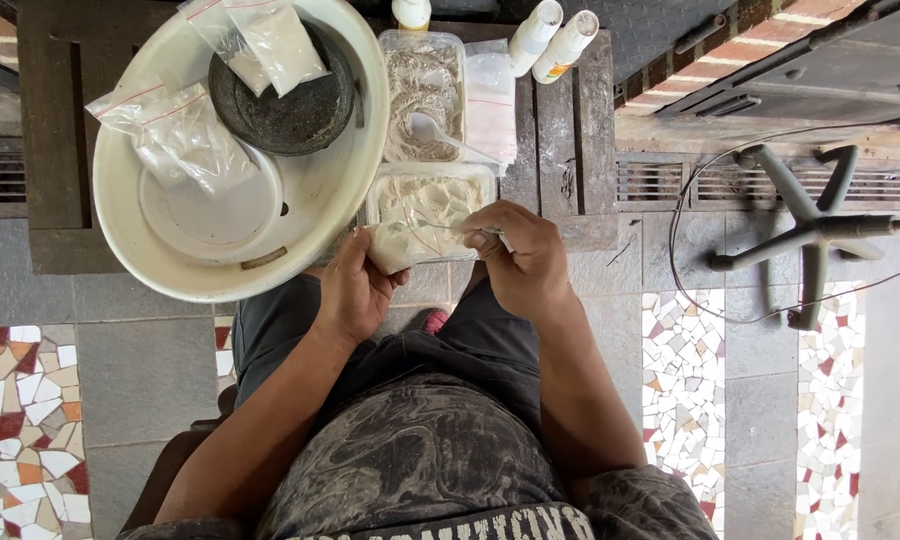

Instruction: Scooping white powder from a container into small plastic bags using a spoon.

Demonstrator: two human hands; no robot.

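Bag [395, 247] of white powder clamped in left hand [353, 290], right hand [520, 255] pinching spoon [448, 226] over near tub [430, 197], big basin [350, 185] left.

A cream basin [130, 230] holds a black mortar [285, 100] (floor [685, 370] beside it: multicoloured mosaic, grey slabs).

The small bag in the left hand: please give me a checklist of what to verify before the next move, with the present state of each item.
1. Left hand grips the small plastic bag of pale powder: ok.
2. Bag mouth open: cannot tell.
3. Right hand holds a thin utensil toward the bag: ok.
4. Powder loaded on the utensil: cannot tell.
5. Near powder container sits open on the wooden table: ok.
6. Filled bags lie in the white basin, apart from the hands: ok.
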